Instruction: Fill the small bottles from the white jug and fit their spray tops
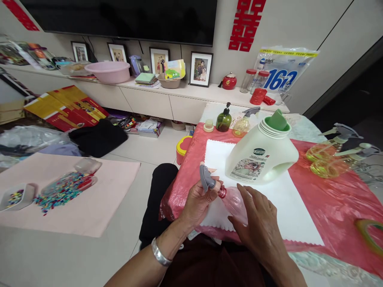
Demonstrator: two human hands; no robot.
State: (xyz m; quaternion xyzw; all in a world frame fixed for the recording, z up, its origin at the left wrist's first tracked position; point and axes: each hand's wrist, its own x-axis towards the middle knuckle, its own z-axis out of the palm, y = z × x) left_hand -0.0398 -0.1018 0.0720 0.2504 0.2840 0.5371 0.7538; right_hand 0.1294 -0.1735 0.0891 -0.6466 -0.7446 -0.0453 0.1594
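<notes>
A clear spray bottle [233,202] with a grey trigger head [206,178] lies tilted between my hands, over the front of the white sheet. The red below shows through its clear wall. My left hand [197,203] has its fingers closed round the collar of the trigger head, at the bottle's neck. On the body of the bottle is my right hand [259,221], thumb on the near side and fingers on the far side. Just beyond them, a large pale green detergent jug [239,157] with a green cap [277,120] stands upright on the white sheet [299,219].
Red plastic [338,199] covers the table. Two spray bottles with yellow liquid [324,165] stand right, above a tape roll [371,235]. Behind are a green pump bottle [224,119], another spray bottle [241,126] and a small cup [208,126]. Colourful beads [60,195] lie left.
</notes>
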